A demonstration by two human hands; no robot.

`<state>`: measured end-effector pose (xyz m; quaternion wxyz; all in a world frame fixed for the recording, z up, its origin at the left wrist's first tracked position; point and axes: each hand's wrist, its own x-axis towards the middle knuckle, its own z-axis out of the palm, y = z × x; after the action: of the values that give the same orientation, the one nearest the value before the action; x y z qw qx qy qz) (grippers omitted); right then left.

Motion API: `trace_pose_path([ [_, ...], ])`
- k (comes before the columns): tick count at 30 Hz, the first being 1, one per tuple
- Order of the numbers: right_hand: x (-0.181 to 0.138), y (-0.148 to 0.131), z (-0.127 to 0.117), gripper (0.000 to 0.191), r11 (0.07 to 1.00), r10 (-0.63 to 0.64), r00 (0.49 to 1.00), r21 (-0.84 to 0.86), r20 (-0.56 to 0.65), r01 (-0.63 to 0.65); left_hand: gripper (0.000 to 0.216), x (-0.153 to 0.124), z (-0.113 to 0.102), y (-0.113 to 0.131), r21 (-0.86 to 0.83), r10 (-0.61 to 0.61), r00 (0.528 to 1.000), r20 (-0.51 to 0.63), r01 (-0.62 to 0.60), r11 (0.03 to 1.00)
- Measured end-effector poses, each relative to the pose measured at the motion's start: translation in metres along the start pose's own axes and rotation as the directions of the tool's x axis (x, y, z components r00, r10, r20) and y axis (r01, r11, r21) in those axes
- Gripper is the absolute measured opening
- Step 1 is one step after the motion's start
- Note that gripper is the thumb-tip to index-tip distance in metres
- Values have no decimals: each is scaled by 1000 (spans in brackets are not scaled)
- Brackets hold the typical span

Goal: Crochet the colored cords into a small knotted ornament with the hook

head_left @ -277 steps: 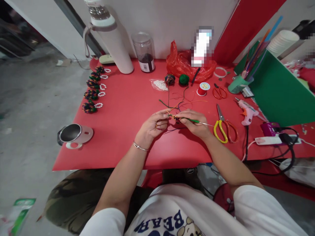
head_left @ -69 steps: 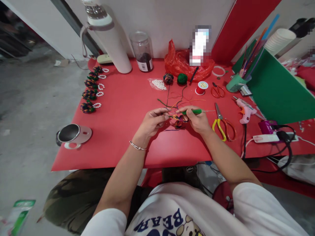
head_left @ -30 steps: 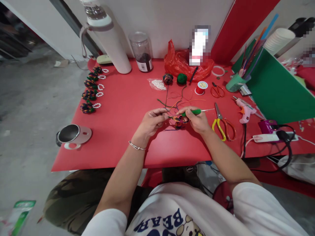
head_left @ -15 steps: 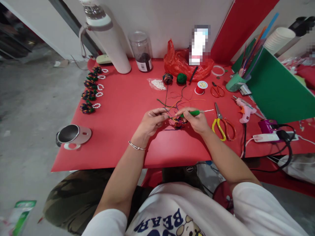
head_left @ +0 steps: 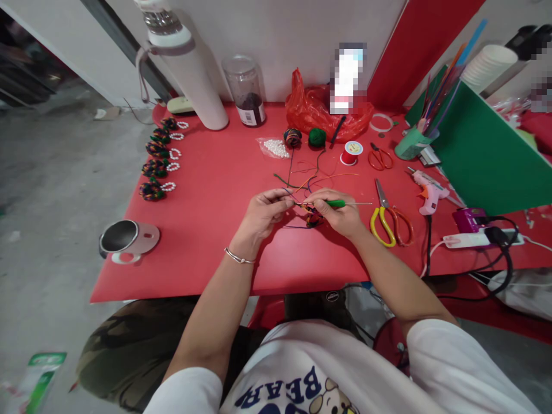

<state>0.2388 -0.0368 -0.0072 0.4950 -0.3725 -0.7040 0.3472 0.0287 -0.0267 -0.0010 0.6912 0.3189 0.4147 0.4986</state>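
My right hand (head_left: 342,217) grips a crochet hook (head_left: 335,203) by its green handle. One thin metal end points toward my left fingers, and the other sticks out to the right. Between my hands hangs a small multicolored crochet piece (head_left: 313,220), partly hidden by my right fingers. My left hand (head_left: 268,213) pinches yarn at the left edge of this piece, with a strand over the fingers. Loose yarn runs back to a multicolored yarn ball (head_left: 292,137) and a green yarn ball (head_left: 317,137).
Yellow-and-red-handled scissors (head_left: 382,214), small red scissors (head_left: 380,157) and a pink glue gun (head_left: 430,191) lie right. A red thread spool (head_left: 349,158) and bagged white beads (head_left: 276,148) sit behind. Left are a mug (head_left: 146,236) and several beaded yarn pieces (head_left: 152,190).
The crochet hook has tipped to nearly level, its right end lower than before. My right hand has turned slightly with it. My left hand stays almost in place.
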Motion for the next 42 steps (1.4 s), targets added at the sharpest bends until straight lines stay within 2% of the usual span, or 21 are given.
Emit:
trace_pose_path([
  [8,-1,-3,5,19,983,-160,987,-88,-9,159,30,1,-1,-2,5,2,999,-42,-1,1000],
  [16,-1,-6,1,27,994,-90,996,-59,-3,89,27,0,0,-1,19,-7,999,-50,8,1000],
  [22,0,-5,3,20,990,-132,991,-44,3,132,28,0,1,0,13,-10,999,-52,11,1000],
  [30,0,-5,4,22,990,-108,994,-87,12,109,28,-1,2,0,14,-17,999,-47,18,1000],
  [35,-2,-2,7,17,972,-198,980,-129,9,197,29,-1,2,0,12,-26,998,-60,27,1000],
  [39,-7,5,8,16,931,-257,960,-238,113,277,30,1,2,-3,3,-46,994,-97,47,999],
  [42,-9,10,9,21,878,-301,942,-340,151,336,34,3,2,-6,-75,-66,991,-117,58,996],
])
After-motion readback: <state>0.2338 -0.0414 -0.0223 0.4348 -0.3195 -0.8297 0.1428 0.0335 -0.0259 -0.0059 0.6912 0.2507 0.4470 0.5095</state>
